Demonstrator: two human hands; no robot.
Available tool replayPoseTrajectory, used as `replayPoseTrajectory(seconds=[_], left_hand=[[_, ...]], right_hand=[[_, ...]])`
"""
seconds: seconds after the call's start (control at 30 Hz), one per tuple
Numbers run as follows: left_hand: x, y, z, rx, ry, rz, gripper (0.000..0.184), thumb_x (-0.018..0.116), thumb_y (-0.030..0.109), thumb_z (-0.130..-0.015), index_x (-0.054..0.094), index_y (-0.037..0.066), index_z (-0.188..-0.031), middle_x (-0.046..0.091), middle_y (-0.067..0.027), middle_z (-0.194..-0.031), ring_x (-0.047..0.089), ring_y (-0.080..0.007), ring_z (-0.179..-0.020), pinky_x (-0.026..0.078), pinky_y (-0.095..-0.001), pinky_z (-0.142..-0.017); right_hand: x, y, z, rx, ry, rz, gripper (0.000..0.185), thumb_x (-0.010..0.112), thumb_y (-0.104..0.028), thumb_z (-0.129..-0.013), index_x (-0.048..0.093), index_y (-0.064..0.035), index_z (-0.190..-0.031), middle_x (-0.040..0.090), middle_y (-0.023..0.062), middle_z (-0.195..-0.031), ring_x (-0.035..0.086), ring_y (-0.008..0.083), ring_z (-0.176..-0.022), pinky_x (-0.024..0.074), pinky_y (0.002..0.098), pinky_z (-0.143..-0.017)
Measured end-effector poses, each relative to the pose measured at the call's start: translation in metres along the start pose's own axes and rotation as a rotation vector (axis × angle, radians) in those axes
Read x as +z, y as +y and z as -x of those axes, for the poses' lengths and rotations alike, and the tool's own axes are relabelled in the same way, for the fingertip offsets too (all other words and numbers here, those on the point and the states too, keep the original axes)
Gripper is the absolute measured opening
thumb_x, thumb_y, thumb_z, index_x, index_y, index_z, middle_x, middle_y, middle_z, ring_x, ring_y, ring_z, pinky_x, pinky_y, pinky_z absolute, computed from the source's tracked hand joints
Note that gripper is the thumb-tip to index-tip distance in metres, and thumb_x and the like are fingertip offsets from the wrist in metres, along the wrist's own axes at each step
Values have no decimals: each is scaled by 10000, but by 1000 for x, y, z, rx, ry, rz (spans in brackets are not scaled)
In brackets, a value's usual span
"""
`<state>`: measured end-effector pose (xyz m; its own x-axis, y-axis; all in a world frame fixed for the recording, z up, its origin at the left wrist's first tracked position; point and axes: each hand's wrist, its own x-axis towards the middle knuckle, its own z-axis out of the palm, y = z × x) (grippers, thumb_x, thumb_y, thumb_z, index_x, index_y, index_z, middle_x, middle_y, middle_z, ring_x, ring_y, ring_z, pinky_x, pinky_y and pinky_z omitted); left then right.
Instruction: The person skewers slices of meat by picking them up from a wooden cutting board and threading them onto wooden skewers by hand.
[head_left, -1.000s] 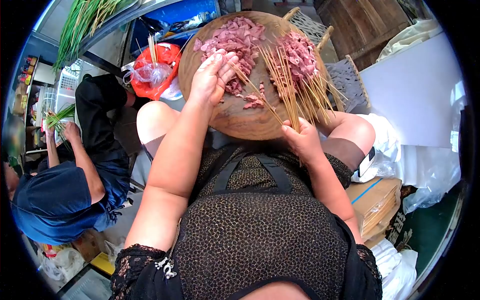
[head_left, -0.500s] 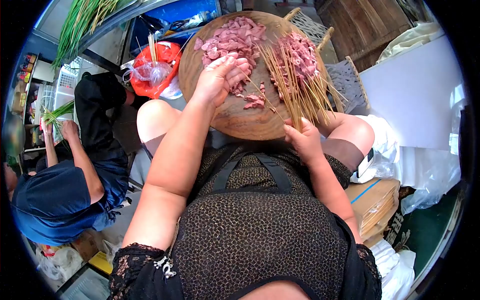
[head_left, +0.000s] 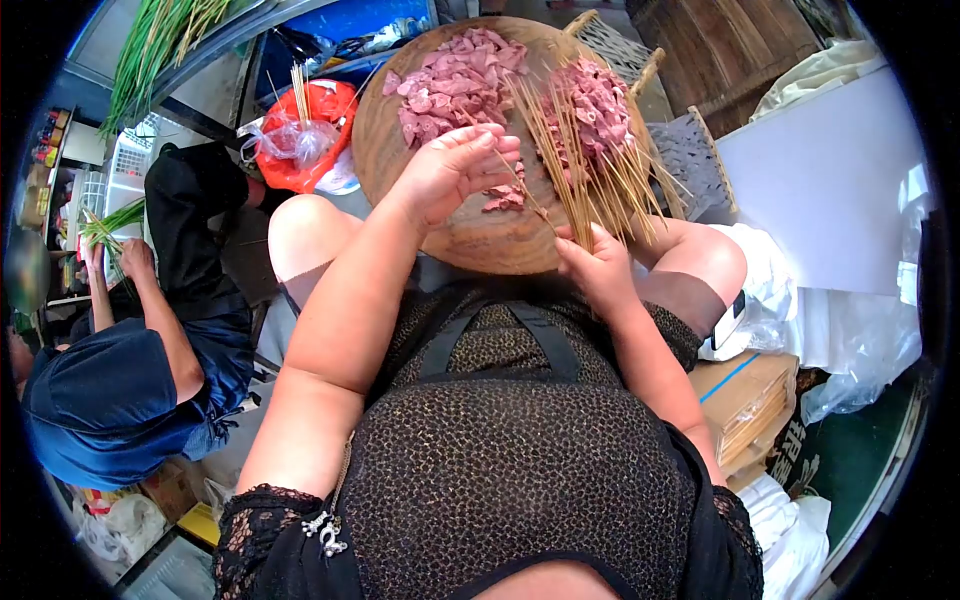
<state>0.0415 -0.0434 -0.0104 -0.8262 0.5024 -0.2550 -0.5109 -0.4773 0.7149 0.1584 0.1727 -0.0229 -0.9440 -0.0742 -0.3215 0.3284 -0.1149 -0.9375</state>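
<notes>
My left hand (head_left: 458, 176) lies loosely open beside one angled skewer (head_left: 536, 206), contact unclear | right hand (head_left: 597, 264) grips bamboo skewers (head_left: 571, 185) over the round board's (head_left: 490, 252) near edge, seemingly keeping them gathered | sliced meat (head_left: 462, 85): far-left edge; threaded meat (head_left: 597, 110): right edge

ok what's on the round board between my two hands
Between left hand and right hand, small meat pieces lie on the board, a stick passing over; head view.

One round board (head_left: 490, 245), two large meat heaps (head_left: 460, 85), one red bag (head_left: 335, 100), skewers (head_left: 570, 170) likely over twenty.
</notes>
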Motion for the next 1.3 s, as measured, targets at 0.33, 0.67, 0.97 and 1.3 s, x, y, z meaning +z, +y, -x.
replayPoseTrajectory(seconds=[0.33, 0.67, 0.97, 1.3], left_hand=[[-4, -39, -16, 92, 28, -794, 236, 568, 189, -845, 593, 32, -1020, 588, -90, -1049, 572, -193, -944, 470, -319, -808], [-14, -43, -3, 316, 10, -1886, 148, 593, 150, -717, 624, 79, -842, 548, -148, -845, 557, -325, -829, 462, -392, -736], [-20, -23, -11, 209, 210, -1487, 170, 581, 122, -715, 609, 9, -839, 625, -134, -785, 602, -278, -742, 468, -353, -699], [-36, 2, -23, 178, 261, -245, 264, 532, 79, -847, 498, 66, -1109, 615, -68, -949, 554, -98, -637, 446, -191, -507]], right_hand=[[1, 2, -38, -117, 57, -39, 182, 583, -108, -830, 561, -30, -993, 508, -30, -663, 458, 51, -557, 370, 184, -517], [-8, 11, -16, -95, 102, -59, 188, 584, -114, -833, 551, -18, -991, 500, -30, -660, 450, 48, -550, 360, 179, -504], [-7, 14, -8, 1, 44, -87, 215, 581, -128, -836, 550, -23, -1020, 513, -26, -646, 446, 42, -524, 352, 173, -480], [-5, 10, 8, 112, -43, -12, 247, 556, -136, -846, 551, -42, -1075, 525, -25, -633, 432, 33, -483, 317, 171, -434]])
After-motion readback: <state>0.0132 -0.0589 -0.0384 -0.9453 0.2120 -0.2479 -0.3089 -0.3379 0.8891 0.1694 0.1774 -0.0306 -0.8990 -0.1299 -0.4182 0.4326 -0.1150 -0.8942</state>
